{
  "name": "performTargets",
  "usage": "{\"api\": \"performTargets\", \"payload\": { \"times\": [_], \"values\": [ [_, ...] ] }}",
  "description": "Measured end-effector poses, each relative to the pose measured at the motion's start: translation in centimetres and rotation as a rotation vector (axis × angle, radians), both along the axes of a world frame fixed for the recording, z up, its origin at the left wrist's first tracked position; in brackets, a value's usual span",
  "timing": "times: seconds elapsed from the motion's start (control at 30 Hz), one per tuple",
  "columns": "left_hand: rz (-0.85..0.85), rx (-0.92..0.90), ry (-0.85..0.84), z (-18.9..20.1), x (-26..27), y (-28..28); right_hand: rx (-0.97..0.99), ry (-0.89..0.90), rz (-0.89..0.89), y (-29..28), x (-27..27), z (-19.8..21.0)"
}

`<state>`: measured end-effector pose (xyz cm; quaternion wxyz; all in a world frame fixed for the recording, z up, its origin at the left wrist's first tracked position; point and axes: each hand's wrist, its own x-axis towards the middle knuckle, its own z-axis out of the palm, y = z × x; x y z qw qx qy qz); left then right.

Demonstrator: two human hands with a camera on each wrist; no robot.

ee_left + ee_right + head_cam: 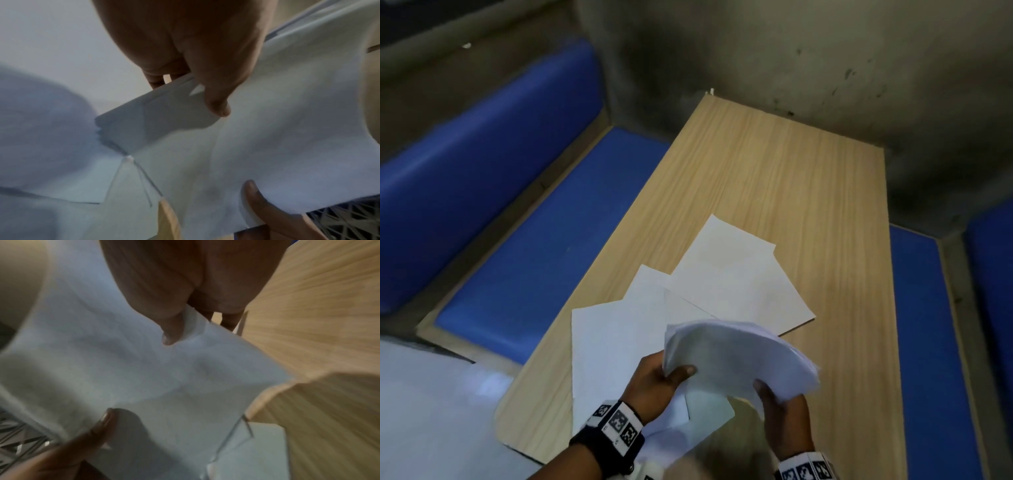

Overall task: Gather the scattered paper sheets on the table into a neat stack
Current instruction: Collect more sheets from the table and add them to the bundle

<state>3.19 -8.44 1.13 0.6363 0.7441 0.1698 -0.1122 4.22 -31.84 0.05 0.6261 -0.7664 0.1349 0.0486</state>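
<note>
Both hands hold a curved bundle of white paper sheets [736,356] above the near part of the wooden table [808,192]. My left hand [661,380] pinches its left edge, thumb on top. My right hand [780,404] grips its lower right edge, thumb on top as well. In the left wrist view the bundle [267,129] is pinched under the left thumb [218,104]. The right wrist view shows the same sheets [133,369] under the right thumb [170,332]. Several loose sheets still lie on the table: one large sheet [736,281] farther back, another [616,349] at the left, more beneath the hands.
Blue padded benches [544,219] run along the table's left side, and another bench [924,342] runs along the right. A stained grey wall [825,61] stands behind the table's far end. The far half of the tabletop is bare wood.
</note>
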Motion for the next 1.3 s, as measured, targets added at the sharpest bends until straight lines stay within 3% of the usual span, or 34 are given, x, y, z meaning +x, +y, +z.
{"api": "performTargets", "payload": {
  "times": [0.03, 0.1, 0.17, 0.2, 0.3, 0.47, 0.6, 0.73, 0.93, 1.07, 1.2, 1.3],
  "values": [
    [0.024, 0.022, -0.014, 0.3, 0.3, 0.1, 0.077, -0.104, -0.022, 0.4, 0.0, 0.2],
    [0.049, 0.077, -0.1, 1.4, 0.4, 1.0, 0.06, -0.117, 0.031, 0.6, 0.4, -0.5],
    [0.097, 0.142, -0.126, 2.1, 0.6, 2.8, -0.182, -0.109, 0.147, 1.6, 1.5, -0.1],
    [0.147, 0.163, -0.135, 2.4, 0.8, 3.8, -0.246, -0.057, 0.22, 2.3, 2.1, 0.3],
    [0.382, 0.173, -0.019, 2.8, 0.5, 7.9, -0.189, 0.135, 0.406, 5.5, 3.6, 1.5],
    [0.642, 0.213, -0.019, 3.8, -1.6, 14.8, -0.359, 0.385, 0.522, 11.2, 4.7, -2.0],
    [0.727, 0.197, 0.026, 3.7, -4.3, 18.1, -0.708, 0.334, 0.587, 15.4, 5.0, -4.5],
    [0.773, 0.167, 0.088, 2.4, -6.2, 19.8, -0.783, 0.394, 0.559, 17.0, 5.2, -6.3],
    [0.759, 0.105, 0.157, 0.9, -6.6, 19.8, -0.543, 0.408, 0.503, 16.3, 7.1, -5.8],
    [0.727, 0.069, 0.196, -0.2, -6.2, 19.7, -0.428, 0.378, 0.256, 13.8, 11.6, -3.9],
    [0.686, 0.076, 0.219, -0.7, -5.5, 19.5, -0.466, 0.373, 0.006, 10.4, 16.3, -3.8],
    [0.667, 0.078, 0.222, -0.5, -5.0, 19.1, -0.613, 0.41, -0.099, 8.4, 18.7, -4.9]
  ]
}}
